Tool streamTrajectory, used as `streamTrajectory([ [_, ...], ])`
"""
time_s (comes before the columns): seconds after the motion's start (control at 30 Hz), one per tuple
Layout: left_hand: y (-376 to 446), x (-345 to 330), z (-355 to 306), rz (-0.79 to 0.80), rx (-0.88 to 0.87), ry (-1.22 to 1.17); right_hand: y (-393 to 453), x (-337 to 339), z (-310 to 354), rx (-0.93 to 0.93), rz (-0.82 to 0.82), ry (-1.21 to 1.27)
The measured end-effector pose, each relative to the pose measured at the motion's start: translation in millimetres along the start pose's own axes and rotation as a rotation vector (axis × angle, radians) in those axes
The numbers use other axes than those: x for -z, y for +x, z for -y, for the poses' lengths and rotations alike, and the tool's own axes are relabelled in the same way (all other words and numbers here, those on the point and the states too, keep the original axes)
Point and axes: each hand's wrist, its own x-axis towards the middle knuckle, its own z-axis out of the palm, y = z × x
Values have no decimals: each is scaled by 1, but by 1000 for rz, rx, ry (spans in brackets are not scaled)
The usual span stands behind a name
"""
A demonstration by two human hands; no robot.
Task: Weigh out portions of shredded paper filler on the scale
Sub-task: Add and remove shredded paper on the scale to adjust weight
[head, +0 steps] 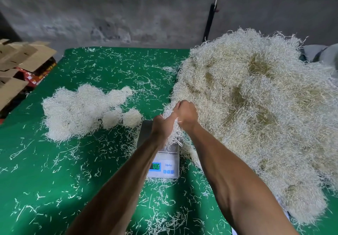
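We see a green felt-like bench [54, 170], a huge fluffy heap of shredded paper [256, 106] on its right, round soft portions [82, 110] on the left, our left hand [161, 126] and right hand [186, 114] with grips curled around a stringy tuft [174, 130] above the small flat scale [164, 163]

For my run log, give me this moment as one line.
both hands grip tuft of shredded paper at big pile edge | scale platform bare | weighed clumps left

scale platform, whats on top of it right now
Held above the scale, both hands, left hand and right hand, grip a clump of shredded paper. They cover most of the platform, so whether any paper rests on it cannot be seen.
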Motion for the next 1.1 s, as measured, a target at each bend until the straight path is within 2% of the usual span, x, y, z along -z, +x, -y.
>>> streamTrajectory([
  [0.1, 11, 0, 7, 38, -72, -55, 4, -7, 5, -41, 16, 23],
  [0.2, 20, 11, 6, 112, 10, -116, 9, -13, 0, -112, 26, 130],
  [0.33, 41, 36, 11, 273, 155, -271, 10, -3, -22, -192, 353, 479],
  [0.47, 48, 40, 17, 168, 148, -334, 1, 19, -30, -157, 636, 585],
  [0.57, 42, 32, 23, 121, 191, -307, -5, 25, -26, -156, 754, 617],
  [0.67, 35, 26, 26, 200, 188, -443, -8, 20, -26, -157, 679, 707],
  [0.8, 28, 21, 48, 135, 40, -58, -10, 15, -34, -272, 372, 680],
  [0.9, 18, 19, 54, 32, -37, 26, -5, 21, -49, -444, 178, 801],
  [0.93, 14, 20, 51, 30, -24, 0, -4, 26, -54, -462, 144, 836],
  [1.03, 2, 29, 46, 189, -2, -110, 0, 40, -63, -511, 90, 821],
  [1.1, 1, 36, 49, 221, 3, -74, 4, 47, -71, -584, 148, 979],
])
